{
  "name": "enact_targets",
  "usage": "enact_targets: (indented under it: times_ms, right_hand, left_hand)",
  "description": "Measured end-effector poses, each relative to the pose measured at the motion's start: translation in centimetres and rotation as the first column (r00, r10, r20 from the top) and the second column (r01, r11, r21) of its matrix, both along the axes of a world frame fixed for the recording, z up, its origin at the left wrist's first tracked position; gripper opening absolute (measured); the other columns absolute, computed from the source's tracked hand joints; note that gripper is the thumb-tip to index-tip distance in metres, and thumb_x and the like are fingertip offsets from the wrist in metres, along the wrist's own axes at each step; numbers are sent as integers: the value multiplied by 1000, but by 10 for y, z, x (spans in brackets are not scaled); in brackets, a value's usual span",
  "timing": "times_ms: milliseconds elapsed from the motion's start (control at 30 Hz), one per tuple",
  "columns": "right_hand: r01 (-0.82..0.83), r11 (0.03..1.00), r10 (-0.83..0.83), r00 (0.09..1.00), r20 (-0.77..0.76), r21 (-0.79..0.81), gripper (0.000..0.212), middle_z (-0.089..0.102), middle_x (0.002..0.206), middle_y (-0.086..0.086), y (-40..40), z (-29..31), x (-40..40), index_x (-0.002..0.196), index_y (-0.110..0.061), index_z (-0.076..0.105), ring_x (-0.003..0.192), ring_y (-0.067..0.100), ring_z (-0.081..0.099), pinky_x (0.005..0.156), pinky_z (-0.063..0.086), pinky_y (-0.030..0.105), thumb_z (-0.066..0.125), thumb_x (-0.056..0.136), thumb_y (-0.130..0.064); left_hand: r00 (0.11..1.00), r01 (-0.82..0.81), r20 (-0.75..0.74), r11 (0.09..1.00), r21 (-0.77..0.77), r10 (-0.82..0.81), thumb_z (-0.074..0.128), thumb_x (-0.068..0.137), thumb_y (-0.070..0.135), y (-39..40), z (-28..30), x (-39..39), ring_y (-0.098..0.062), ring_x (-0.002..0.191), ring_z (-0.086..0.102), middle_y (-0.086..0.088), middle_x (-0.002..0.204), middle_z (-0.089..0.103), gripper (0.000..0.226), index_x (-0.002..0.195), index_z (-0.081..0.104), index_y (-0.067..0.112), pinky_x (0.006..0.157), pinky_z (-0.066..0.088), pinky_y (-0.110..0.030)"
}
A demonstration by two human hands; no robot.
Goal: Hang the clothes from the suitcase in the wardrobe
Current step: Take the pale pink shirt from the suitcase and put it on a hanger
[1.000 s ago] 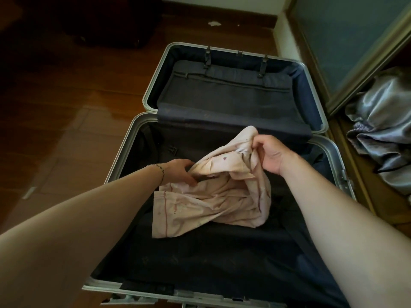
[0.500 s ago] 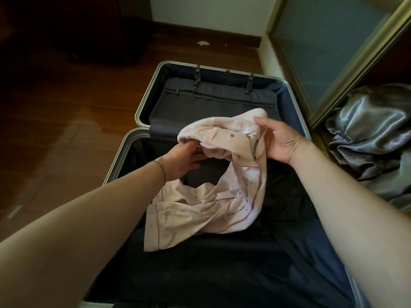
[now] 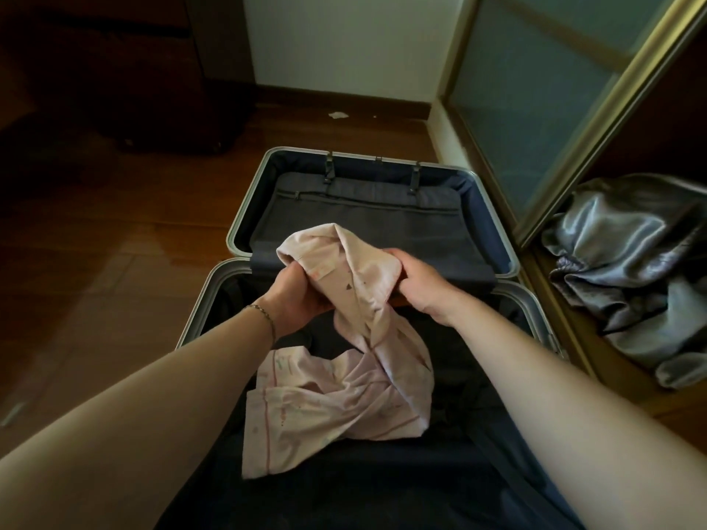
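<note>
Landmark: the open suitcase [image 3: 497, 242] lay flat on the floor, lid half on the far side.
Garment: the pink garment [image 3: 344, 361] was above the near half, upper part raised, lower part bunched on the lining.
Left hand: the left hand [image 3: 296, 296] gripped the raised fabric.
Right hand: the right hand [image 3: 419, 286] clutched the same gathered end, just beside the left.
Reason, judged: both grips gathered one end to lift it clear.
Wardrobe: the wardrobe [image 3: 597, 154] stood right of the suitcase.

A garment [image 3: 336, 392] lies in the suitcase [image 3: 245, 208], left of the wardrobe [image 3: 597, 120].
</note>
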State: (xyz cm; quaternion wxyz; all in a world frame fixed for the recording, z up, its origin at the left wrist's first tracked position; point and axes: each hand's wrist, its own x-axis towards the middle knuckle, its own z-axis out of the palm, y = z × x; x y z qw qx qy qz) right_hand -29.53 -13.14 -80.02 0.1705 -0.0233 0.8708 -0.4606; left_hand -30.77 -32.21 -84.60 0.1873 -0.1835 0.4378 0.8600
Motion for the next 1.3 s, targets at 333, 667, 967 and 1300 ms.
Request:
enact_targets:
  times_ms: [333,667,967,1300]
  right_hand:
    - [13,996,0,989,-145,87,21,69,90,-3,7,-5,0,93,-21,69,89,14,63,81,51,35,48,95,-16]
    - [127,990,-139,961,-238,-65,22,65,79,-3,49,21,-15,80,-17,67,75,8,57,68,46,22,54,88,-1]
    - [405,832,-424,905,37,-380,27,69,95,9,79,33,-24,80,-24,72,101,34,60,84,50,45,49,77,-37]
    - [266,825,-304,953,6,-498,23,62,59,-2,90,88,-17,62,-20,64,61,13,57,52,45,23,51,82,-26]
  left_hand:
    - [995,91,-41,993,-70,-94,45,96,43,5,10,5,-32,112,62,-12,120,67,43,126,60,16,88,53,-49]
    - [979,-33,-201,970,-242,-16,39,101,32,-2,43,-4,-29,109,61,-12,118,64,28,112,62,22,91,51,-47]
    - [986,37,-153,976,-215,-71,54,90,42,-17,68,-9,-28,98,65,-11,105,69,36,113,62,17,79,54,-41]
    - [923,50,-292,830,-555,-251,52,94,44,-18,146,-16,-14,72,70,-2,83,70,28,95,63,18,62,57,-28]
